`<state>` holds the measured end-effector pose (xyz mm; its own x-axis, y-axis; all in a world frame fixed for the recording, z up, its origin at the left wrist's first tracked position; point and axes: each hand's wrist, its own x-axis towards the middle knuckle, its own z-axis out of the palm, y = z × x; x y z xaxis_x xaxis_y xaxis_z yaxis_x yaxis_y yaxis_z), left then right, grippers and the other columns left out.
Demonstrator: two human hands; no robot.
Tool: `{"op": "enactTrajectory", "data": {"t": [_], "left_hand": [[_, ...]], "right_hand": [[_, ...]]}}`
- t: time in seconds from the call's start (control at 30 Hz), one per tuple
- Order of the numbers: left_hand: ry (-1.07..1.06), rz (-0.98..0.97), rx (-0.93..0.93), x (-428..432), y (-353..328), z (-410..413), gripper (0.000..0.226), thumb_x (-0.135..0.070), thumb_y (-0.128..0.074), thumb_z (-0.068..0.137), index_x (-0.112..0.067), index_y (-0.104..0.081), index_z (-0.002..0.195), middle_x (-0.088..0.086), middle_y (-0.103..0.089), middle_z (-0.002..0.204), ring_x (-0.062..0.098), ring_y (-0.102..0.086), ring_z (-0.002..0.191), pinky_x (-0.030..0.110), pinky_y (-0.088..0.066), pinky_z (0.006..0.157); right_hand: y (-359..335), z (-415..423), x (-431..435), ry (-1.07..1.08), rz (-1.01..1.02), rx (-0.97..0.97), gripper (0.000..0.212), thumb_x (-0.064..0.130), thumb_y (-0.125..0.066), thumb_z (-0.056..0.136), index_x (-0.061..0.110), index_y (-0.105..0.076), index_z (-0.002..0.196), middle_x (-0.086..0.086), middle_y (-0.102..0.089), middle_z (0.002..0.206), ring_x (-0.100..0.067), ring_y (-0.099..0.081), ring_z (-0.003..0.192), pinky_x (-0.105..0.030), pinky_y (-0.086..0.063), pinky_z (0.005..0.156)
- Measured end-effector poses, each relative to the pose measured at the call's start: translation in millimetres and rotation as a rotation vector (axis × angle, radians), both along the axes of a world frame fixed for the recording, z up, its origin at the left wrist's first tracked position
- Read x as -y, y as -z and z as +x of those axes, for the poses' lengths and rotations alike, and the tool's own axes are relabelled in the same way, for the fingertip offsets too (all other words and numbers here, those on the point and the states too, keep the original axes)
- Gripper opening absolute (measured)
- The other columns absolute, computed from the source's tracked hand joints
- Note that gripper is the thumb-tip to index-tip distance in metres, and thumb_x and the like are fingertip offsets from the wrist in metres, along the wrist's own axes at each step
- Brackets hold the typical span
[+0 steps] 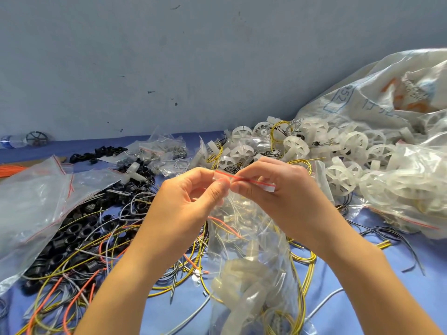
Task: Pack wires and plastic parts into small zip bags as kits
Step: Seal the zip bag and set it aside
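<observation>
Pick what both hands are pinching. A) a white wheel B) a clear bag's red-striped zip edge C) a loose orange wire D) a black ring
B: the left hand and right hand both pinch the red zip strip atop the clear bag, which hangs below them.

Both hands pinch the red-striped top of a clear zip bag (251,257), left hand (193,197) beside right hand (273,189); white plastic parts (242,279) and wires sit inside it; loose wires (79,257) and black rings (72,233) cover the blue cloth (362,274); white wheels (338,151) pile at right
</observation>
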<state>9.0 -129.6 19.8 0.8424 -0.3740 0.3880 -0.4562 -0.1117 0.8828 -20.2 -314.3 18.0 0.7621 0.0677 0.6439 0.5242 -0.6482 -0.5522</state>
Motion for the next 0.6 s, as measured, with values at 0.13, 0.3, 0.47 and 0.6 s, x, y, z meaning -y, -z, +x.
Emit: {"op": "enactTrajectory", "data": {"t": [0.13,0.3,0.47,0.6], "left_hand": [[-0.028,-0.013,-0.009,-5.5,-1.8,2.4,0.015,-0.033,-0.067,0.085,-0.022,-0.074,0.093,-0.003,-0.075,0.085,0.008,-0.069,0.076,0.015,-0.053,0.070],[0.007,-0.022,-0.088,-9.6,-0.7,3.6,0.024,-0.038,-0.064,0.082,-0.020,-0.075,0.095,-0.003,-0.076,0.084,0.006,-0.070,0.074,0.012,-0.051,0.064],[0.027,0.030,-0.080,-12.0,1.5,3.5,0.020,-0.034,-0.068,0.083,-0.016,-0.075,0.087,-0.002,-0.072,0.073,0.001,-0.063,0.065,0.009,-0.047,0.064],[-0.006,0.047,-0.021,-8.5,2.8,4.1,0.014,-0.030,-0.065,0.087,-0.020,-0.074,0.090,-0.003,-0.072,0.074,0.002,-0.063,0.069,0.014,-0.050,0.069]], "right_hand": [[-0.3,-3.5,8.2,0.006,-0.011,-0.062,0.007,0.027,-0.072,0.087,0.023,-0.076,0.092,0.014,-0.067,0.086,0.002,-0.060,0.080,-0.006,-0.041,0.073],[0.2,-5.0,7.9,0.039,-0.050,-0.042,0.009,0.026,-0.072,0.086,0.022,-0.076,0.093,0.013,-0.067,0.088,0.000,-0.061,0.082,-0.007,-0.042,0.077],[-0.5,-5.3,5.9,0.006,-0.006,-0.040,0.013,0.026,-0.069,0.088,0.020,-0.077,0.096,0.012,-0.068,0.089,-0.002,-0.062,0.084,-0.006,-0.042,0.077],[-1.2,-6.2,5.3,-0.020,0.032,-0.047,0.027,0.037,-0.059,0.091,0.019,-0.076,0.099,0.008,-0.071,0.091,-0.009,-0.066,0.087,-0.020,-0.050,0.079]]}}
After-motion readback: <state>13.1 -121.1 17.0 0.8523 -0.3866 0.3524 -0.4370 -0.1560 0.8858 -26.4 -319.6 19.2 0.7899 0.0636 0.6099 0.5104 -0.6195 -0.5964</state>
